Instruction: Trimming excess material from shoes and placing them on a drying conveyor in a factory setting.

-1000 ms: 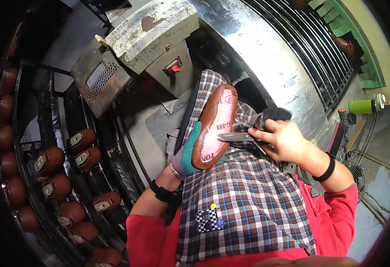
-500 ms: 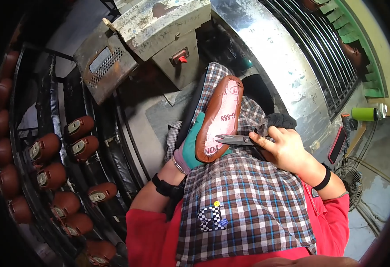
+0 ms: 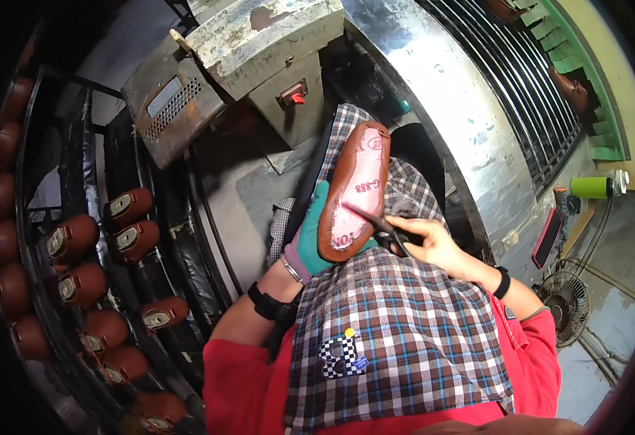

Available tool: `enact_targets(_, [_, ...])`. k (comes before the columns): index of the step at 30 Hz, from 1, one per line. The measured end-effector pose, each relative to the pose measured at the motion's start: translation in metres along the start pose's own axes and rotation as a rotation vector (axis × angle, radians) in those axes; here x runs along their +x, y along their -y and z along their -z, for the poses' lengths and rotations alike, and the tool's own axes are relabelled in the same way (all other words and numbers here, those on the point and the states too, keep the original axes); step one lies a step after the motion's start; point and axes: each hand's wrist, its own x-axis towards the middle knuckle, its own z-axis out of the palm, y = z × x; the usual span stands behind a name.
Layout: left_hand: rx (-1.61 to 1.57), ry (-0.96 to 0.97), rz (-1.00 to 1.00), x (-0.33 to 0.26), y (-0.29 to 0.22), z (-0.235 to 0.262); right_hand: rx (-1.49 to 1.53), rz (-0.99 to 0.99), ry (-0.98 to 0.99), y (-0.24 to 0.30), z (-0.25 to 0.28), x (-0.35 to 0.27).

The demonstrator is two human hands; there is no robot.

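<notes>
Your gloved left hand (image 3: 306, 239) is gripping the brown shoe (image 3: 355, 190) low on its side, underside up, above your checked apron (image 3: 404, 319). Your right hand (image 3: 433, 243) is holding dark scissors (image 3: 384, 228) over it. The shoe is likely feeling firm, smooth, moderately heavy; its lower sides are offering the surest hold.

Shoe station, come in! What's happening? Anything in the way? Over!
Gloved left hand holding brown shoe, pink underside up. Bare right hand gripping scissor-like tool, tip over underside; contact unclear. Tool hides part of underside.
</notes>
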Motion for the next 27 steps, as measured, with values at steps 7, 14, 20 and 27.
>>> enact_targets(7, [0.243,-0.089,0.023,-0.010,0.001,-0.022,0.644,-0.175,-0.416,-0.026,0.019,0.004])
enact_targets(14, [1.864,-0.171,0.137,-0.036,-0.052,-0.079,1.328,-0.417,0.282,-0.039,0.062,0.033])
enact_targets(20, [2.493,-0.246,-0.585,-0.010,-0.041,-0.056,0.701,-0.194,0.150,-0.004,0.026,0.037])
enact_targets(27, [0.380,-0.262,-0.215,-0.031,0.016,-0.058,0.262,-0.186,-0.039,-0.010,0.014,0.058])
